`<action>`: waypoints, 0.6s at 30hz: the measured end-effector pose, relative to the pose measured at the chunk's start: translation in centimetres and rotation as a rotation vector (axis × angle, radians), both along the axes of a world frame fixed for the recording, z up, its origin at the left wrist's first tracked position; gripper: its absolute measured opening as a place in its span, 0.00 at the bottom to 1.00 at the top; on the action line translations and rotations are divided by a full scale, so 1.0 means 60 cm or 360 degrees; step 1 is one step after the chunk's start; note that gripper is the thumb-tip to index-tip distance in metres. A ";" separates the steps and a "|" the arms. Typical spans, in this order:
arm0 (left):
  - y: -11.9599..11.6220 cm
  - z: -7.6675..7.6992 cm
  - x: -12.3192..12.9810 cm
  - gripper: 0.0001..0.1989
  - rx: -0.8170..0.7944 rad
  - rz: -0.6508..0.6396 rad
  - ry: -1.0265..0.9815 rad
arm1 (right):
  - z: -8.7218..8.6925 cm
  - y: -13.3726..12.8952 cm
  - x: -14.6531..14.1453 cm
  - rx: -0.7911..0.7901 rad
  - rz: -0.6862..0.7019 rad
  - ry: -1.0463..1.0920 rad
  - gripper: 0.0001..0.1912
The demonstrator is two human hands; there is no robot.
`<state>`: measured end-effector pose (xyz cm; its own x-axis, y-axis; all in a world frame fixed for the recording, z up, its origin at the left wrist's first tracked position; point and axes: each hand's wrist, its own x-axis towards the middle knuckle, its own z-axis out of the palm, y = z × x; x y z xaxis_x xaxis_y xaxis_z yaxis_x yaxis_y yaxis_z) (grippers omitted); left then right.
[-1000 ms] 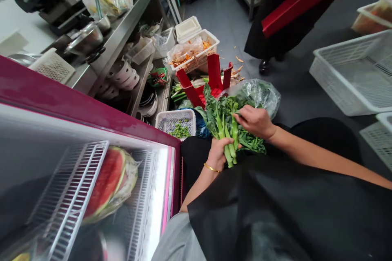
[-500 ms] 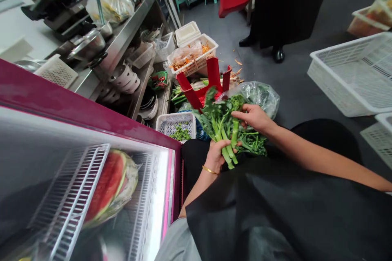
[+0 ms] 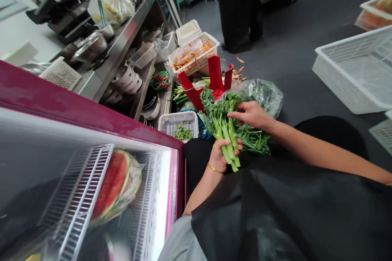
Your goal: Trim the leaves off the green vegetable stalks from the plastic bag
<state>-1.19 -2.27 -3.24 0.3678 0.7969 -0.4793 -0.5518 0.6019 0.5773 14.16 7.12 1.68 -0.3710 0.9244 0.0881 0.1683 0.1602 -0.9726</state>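
Note:
My left hand (image 3: 219,155) is wrapped around the lower stems of a bunch of Chinese broccoli (image 3: 226,130), the pale cut ends pointing down toward me. At the bunch's leafy top, my right hand (image 3: 252,115) has its thumb and fingers closed at the upper part of one stalk. Some of its fingertips are hidden. Loose leafy greens (image 3: 255,139) lie under my right forearm, and a clear plastic bag (image 3: 265,96) with more greens sits just beyond.
An upturned red stool (image 3: 216,79) stands past the bunch. Left of it, a white basket (image 3: 179,118) holds green scraps. A glass-doored fridge (image 3: 171,179) with cut watermelon is at my left. White crates (image 3: 352,77) stand right. A person in black (image 3: 237,8) is ahead.
The right-hand stalk now lies in line with the others in my left hand. My right hand has shifted slightly left. The person ahead has moved left with the red object.

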 end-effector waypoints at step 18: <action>0.000 -0.001 0.003 0.15 0.0045 0.0006 -0.0017 | 0.007 -0.010 -0.005 0.0450 -0.0139 -0.0348 0.21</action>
<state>-1.00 -2.27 -3.32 0.3698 0.8115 -0.4525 -0.5600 0.5833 0.5884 13.88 6.53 2.12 -0.3304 0.9038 0.2721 0.3920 0.3936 -0.8315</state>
